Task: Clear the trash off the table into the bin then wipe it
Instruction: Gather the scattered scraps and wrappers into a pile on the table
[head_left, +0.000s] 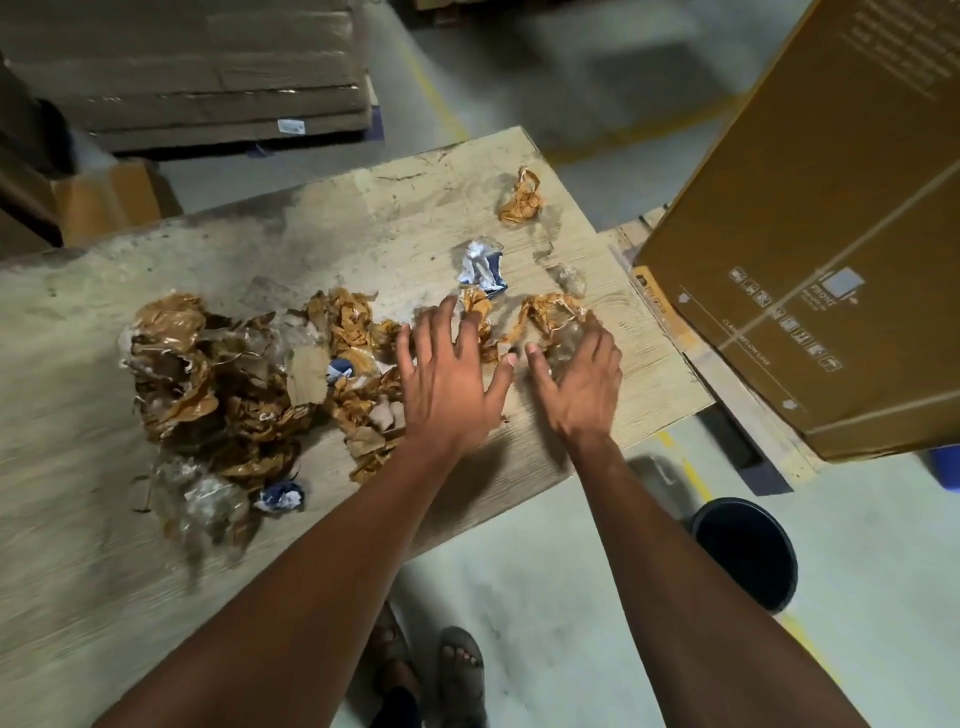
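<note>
Gathering has begun, but by the look of the table (104, 597) the task is at an early stage. A large heap of crumpled brown packing tape (208, 374) with torn cardboard scraps lies left of centre. Beside it, near the front edge, sit a wad of clear plastic film (208, 504) and a small blue-and-white paper ball (280, 496). Further right lie a crumpled blue-and-white wrapper (480, 265), a separate tape ball (522, 197) near the far edge, and a tape clump (548, 312) just ahead of the hands.

Left hand (447, 374): fingers spread and straight, palm down over the right end of the heap, gripping nothing. Right hand (576, 379): fingers spread, lying on clear film and the tape clump; no closed grip is visible.

The bin (748, 551), a dark round bucket, stands on the floor off the table's right front corner. Its interior reads dark; contents cannot be determined.

Remaining work, as judged: collect all trash, transfer it to the bin, then wipe. The surface shows dust and grey smears. No cloth is in view.
</note>
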